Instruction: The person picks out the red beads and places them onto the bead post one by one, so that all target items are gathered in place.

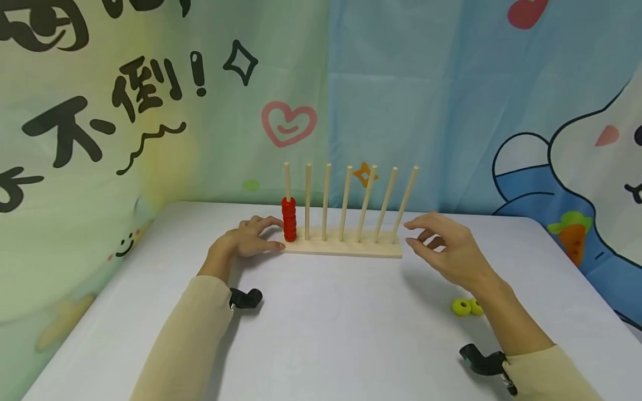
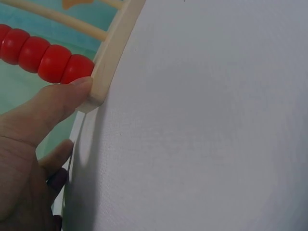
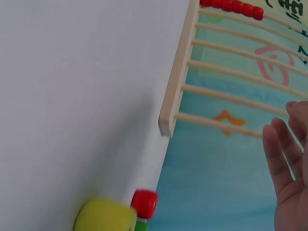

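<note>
A wooden peg stand point(image 1: 346, 249) with several upright pegs stands toward the back of the table. Red beads point(image 1: 289, 220) are stacked on its leftmost peg; the other pegs are bare. My left hand point(image 1: 253, 236) holds the stand's left end, its thumb point(image 2: 72, 94) on the base beside the lowest bead. The index finger is partly hidden behind the beads. Off the stand's right end, my right hand point(image 1: 446, 245) hovers with fingers loosely bent and nothing between them. Its fingertips are near the rightmost peg point(image 1: 405, 203).
Two yellow-green beads point(image 1: 461, 307) lie on the white table point(image 1: 326, 334) by the right forearm. In the right wrist view, a red bead point(image 3: 144, 204) and a bit of green point(image 3: 141, 225) show beside a yellow one. A printed cloth point(image 1: 391, 83) hangs behind the table.
</note>
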Demonstrator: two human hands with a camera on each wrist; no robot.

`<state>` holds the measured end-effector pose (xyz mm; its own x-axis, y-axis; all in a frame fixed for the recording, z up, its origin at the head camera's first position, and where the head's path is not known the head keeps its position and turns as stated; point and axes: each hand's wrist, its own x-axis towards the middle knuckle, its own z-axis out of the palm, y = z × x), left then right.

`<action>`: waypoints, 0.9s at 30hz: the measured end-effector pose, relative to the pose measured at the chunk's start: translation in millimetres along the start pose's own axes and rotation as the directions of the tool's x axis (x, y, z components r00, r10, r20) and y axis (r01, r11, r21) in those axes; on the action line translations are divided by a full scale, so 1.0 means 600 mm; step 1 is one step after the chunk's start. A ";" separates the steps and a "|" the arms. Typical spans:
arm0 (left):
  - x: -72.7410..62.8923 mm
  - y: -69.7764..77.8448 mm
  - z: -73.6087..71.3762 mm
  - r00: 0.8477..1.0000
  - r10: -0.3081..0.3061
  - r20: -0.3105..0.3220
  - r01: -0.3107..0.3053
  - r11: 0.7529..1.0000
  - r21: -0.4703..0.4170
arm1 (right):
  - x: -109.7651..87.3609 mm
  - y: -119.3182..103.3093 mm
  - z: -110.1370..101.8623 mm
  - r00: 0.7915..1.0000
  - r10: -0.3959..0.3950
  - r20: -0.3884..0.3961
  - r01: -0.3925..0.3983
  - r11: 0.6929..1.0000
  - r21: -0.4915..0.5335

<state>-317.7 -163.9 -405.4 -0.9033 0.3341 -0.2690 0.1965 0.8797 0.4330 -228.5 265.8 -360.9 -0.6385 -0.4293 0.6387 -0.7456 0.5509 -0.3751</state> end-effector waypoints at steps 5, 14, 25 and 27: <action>-0.003 -0.001 -0.003 1.000 -0.004 -0.002 0.004 1.000 -0.004 | -0.012 0.010 -0.016 0.998 0.057 0.020 -0.056 0.998 -0.030; 0.001 0.001 0.001 1.000 -0.003 0.001 0.003 1.000 -0.010 | -0.039 0.032 -0.037 0.986 0.159 0.047 -0.153 0.982 -0.114; 0.000 0.001 0.004 1.000 -0.006 -0.009 0.006 1.000 -0.011 | -0.068 0.053 -0.051 0.973 0.226 0.053 -0.214 0.963 -0.166; -0.001 0.001 0.003 1.000 -0.005 -0.011 0.005 1.000 -0.008 | -0.072 0.058 -0.052 0.970 0.236 0.057 -0.224 0.960 -0.171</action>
<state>-316.7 -163.1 -406.5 -0.9085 0.3257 -0.2619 0.1885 0.8786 0.4387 -221.1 325.8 -380.7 -0.8064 -0.3267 0.4930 -0.5398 0.7471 -0.3879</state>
